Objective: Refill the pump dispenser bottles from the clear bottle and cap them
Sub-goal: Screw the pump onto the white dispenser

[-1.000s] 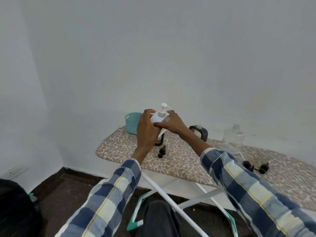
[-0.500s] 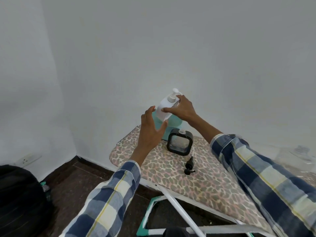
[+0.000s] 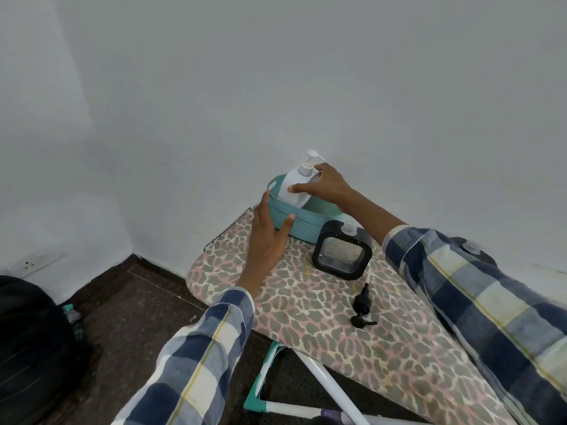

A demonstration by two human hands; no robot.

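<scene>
While right hand [image 3: 329,186] fingers grip one white bottle [image 3: 295,186], left hand [image 3: 267,237] stays open.

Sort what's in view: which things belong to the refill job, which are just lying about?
Job: white pump bottle in right hand, square black bottle, loose black pump, teal basket under left hand.
Lying about: black bag, small floor bottle.

A white pump bottle [image 3: 295,187] sits under the right hand's fingers [image 3: 302,188]. At the left hand's fingertips [image 3: 265,199], a teal basket [image 3: 299,222]. Below them: a leopard-print board cover [image 3: 322,305], a black-framed square bottle [image 3: 342,254], a black pump head [image 3: 362,306]. Sleeves [image 3: 196,363] are navy, cream and yellow plaid.
</scene>
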